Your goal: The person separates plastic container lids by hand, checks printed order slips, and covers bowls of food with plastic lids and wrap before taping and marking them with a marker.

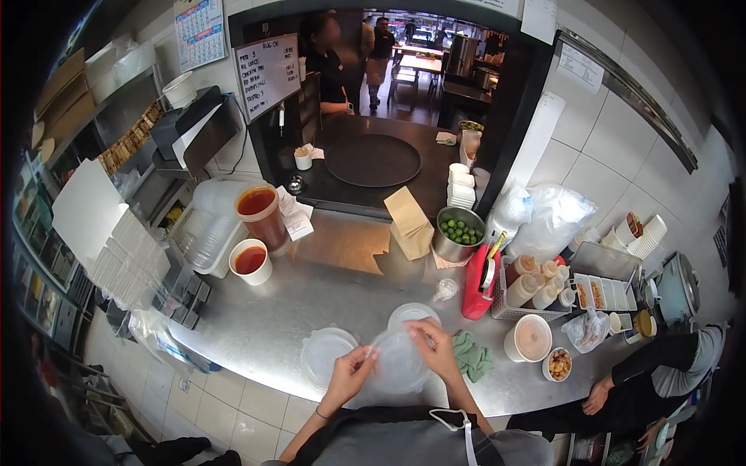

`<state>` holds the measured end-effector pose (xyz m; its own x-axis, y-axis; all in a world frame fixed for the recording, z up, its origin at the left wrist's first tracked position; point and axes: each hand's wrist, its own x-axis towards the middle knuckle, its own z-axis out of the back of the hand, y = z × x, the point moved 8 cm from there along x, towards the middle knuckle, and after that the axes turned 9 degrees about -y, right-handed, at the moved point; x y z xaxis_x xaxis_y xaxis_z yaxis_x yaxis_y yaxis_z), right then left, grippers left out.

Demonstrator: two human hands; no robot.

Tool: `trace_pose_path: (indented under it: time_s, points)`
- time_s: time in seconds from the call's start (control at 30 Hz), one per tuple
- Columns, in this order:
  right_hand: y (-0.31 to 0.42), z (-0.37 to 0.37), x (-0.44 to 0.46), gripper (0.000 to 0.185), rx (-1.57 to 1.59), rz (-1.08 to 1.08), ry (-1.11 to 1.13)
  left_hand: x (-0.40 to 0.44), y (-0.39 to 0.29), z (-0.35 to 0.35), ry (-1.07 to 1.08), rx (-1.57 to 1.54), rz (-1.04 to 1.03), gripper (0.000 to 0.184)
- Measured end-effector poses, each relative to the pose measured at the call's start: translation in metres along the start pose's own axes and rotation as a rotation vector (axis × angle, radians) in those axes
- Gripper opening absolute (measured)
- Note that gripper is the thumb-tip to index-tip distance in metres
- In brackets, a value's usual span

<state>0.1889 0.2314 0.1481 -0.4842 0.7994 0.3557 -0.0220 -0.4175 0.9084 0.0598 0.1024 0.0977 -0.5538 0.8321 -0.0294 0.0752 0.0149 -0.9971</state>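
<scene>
Close in front of my body, a round translucent plastic lid [392, 359] is held between both hands. My left hand [348, 378] pinches its left edge. My right hand [437, 346] has its fingers closed at the upper right edge. Another clear lid [326, 359] lies flat on the counter to the left. Just beyond the held one rests a further round lid [412, 313]. A crumpled green cloth [472, 356] sits right of my right hand.
A steel counter [311, 268] carries a tub [258, 221] and bowl [251, 262] of red liquid at left. Limes [458, 231], a red holder [479, 291], sauce bottles [528, 287] and a lidded tub [528, 338] stand right. A co-worker's hand [597, 396] is at far right.
</scene>
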Motion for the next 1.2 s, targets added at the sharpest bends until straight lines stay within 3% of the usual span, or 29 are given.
trace_pose_path:
  time_s: [0.13, 0.23, 0.33, 0.43, 0.53, 0.63, 0.73, 0.93, 1.07, 1.13, 1.2]
  points:
    - [0.024, -0.024, -0.010, 0.019, 0.036, 0.110, 0.320, -0.004, 0.005, -0.006, 0.074, 0.125, -0.028, 0.021]
    - [0.013, -0.017, -0.005, 0.018, -0.012, -0.007, 0.234, -0.003, -0.004, -0.004, 0.014, 0.087, -0.029, 0.021]
    - [-0.027, 0.003, -0.002, 0.019, 0.271, -0.258, -0.167, -0.001, -0.012, 0.001, -0.047, -0.014, -0.008, 0.021]
    - [-0.022, 0.010, 0.003, 0.019, 0.305, -0.150, -0.210, -0.002, 0.000, 0.003, -0.037, -0.038, -0.011, 0.021]
    - [0.004, -0.001, -0.001, 0.019, 0.048, -0.022, 0.112, -0.002, 0.006, 0.001, 0.037, 0.047, -0.002, 0.021]
    - [0.020, -0.021, -0.010, 0.019, -0.002, -0.004, 0.435, -0.005, 0.002, -0.004, 0.104, 0.195, -0.011, 0.022]
    - [0.012, -0.028, -0.012, 0.019, 0.068, 0.039, 0.399, -0.005, -0.004, -0.006, 0.063, 0.186, -0.083, 0.023]
    - [-0.025, 0.004, -0.004, 0.018, 0.302, -0.274, -0.168, 0.001, -0.012, 0.015, -0.125, -0.099, -0.050, 0.028]
    - [-0.002, -0.003, -0.003, 0.021, 0.053, 0.028, 0.019, 0.001, -0.002, 0.012, -0.090, -0.016, -0.052, 0.024]
    - [0.017, -0.015, -0.007, 0.023, -0.094, 0.134, 0.206, 0.001, -0.009, 0.007, -0.084, 0.109, -0.214, 0.022]
    - [0.018, -0.024, -0.011, 0.026, -0.083, 0.104, 0.275, -0.003, -0.024, 0.003, -0.095, 0.273, -0.293, 0.017]
